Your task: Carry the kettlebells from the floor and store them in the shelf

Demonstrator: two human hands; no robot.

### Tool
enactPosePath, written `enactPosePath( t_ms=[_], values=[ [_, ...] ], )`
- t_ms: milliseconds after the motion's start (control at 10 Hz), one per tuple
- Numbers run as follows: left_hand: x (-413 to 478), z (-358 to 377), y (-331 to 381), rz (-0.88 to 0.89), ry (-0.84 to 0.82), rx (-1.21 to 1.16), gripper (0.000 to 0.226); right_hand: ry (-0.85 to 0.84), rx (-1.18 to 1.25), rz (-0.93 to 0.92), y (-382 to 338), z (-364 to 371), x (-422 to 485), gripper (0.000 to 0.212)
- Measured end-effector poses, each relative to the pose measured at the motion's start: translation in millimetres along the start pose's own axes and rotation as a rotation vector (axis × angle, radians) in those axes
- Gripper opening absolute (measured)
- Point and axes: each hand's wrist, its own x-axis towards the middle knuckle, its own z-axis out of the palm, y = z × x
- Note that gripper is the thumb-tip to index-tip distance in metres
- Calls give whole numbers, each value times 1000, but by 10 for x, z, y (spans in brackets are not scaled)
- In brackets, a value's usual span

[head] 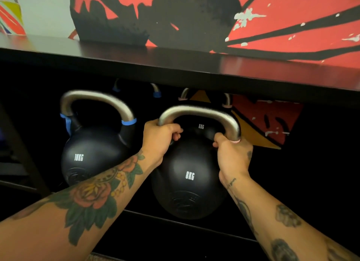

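Observation:
A black kettlebell marked 8KG (188, 177) with a steel handle hangs at the open front of a black shelf (175, 65). My left hand (160, 139) grips the left foot of its handle, and my right hand (231, 153) grips the right foot by a pink band. To its left a black 10KG kettlebell (91, 153) with blue bands stands inside the shelf. Behind them, handles of two more kettlebells, one blue-banded (155, 90) and one pink-banded (227, 101), peek out under the shelf top.
The shelf's top board runs across the view just above the handles. A dark foam-like block (111, 30) sits on it against a red and black painted wall (292, 26). A vertical divider (21, 143) bounds the compartment at the left. A lower shelf edge (185, 224) passes under the held kettlebell.

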Motion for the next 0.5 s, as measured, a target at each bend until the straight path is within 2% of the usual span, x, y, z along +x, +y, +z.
enactPosePath(
  t_ms=[200, 300, 500],
  values=[
    [7, -57, -10, 45, -29, 22, 7, -124, -162, -70, 11, -118, 13, 10],
    [-21, -121, -85, 60, -25, 80, 20, -216, -202, -100, 38, -213, 15, 18],
    [-411, -469, -240, -71, -36, 227, 47, -438, -288, 24, 82, -604, -61, 67]
  ],
)
